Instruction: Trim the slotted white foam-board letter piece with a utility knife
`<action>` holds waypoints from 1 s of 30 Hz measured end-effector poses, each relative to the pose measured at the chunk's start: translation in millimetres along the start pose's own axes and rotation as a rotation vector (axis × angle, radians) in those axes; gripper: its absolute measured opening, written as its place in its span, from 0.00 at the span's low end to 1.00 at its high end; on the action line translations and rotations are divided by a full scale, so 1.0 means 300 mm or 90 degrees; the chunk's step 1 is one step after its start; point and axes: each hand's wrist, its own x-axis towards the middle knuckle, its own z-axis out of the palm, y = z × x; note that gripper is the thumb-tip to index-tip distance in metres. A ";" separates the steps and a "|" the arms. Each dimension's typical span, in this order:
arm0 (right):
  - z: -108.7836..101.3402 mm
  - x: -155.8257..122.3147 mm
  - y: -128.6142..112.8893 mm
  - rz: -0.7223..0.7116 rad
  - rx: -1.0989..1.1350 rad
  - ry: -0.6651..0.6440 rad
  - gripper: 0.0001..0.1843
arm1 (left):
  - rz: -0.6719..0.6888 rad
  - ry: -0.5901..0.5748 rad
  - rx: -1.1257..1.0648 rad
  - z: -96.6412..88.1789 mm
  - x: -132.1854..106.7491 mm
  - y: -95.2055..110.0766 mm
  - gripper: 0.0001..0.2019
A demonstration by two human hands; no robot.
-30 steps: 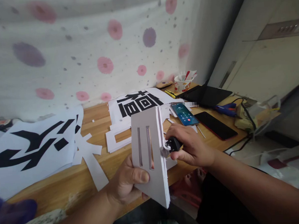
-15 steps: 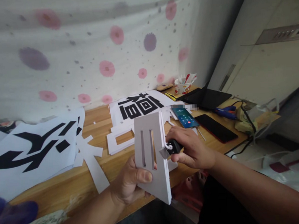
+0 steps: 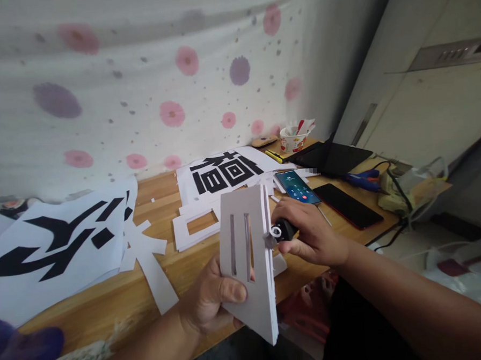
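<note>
My left hand (image 3: 212, 299) grips a white foam board piece (image 3: 248, 263) from below, thumb on its face. The piece stands upright over the wooden desk's (image 3: 109, 299) front edge and has two narrow vertical slots. My right hand (image 3: 310, 235) is closed on a black-handled cutter (image 3: 281, 231), its tip against the board's right edge, where a thin white sliver curls off.
White sheets with big black characters (image 3: 50, 238) (image 3: 224, 173) and cut white foam scraps (image 3: 152, 265) lie on the desk. A lit phone (image 3: 297, 186), a dark phone (image 3: 349, 204), a tablet (image 3: 332, 156), a paper cup (image 3: 295, 139) and tangled cables (image 3: 398, 188) sit to the right.
The board has shifted slightly right and down in my left hand. My right hand and the cutter have moved up along the board's right edge.
</note>
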 end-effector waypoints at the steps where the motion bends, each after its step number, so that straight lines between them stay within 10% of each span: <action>1: -0.001 0.000 0.002 0.000 -0.009 0.000 0.26 | -0.002 -0.004 -0.002 -0.003 0.001 -0.002 0.14; 16: -0.018 -0.037 0.076 0.265 0.223 0.206 0.25 | 0.024 0.026 0.039 -0.003 0.010 -0.018 0.16; 22: 0.067 -0.030 -0.025 0.435 0.594 0.131 0.20 | 0.083 0.044 0.084 0.013 0.030 -0.005 0.14; 30: 0.092 0.017 -0.102 0.530 0.591 0.123 0.16 | 0.135 0.097 0.126 0.019 0.048 -0.002 0.13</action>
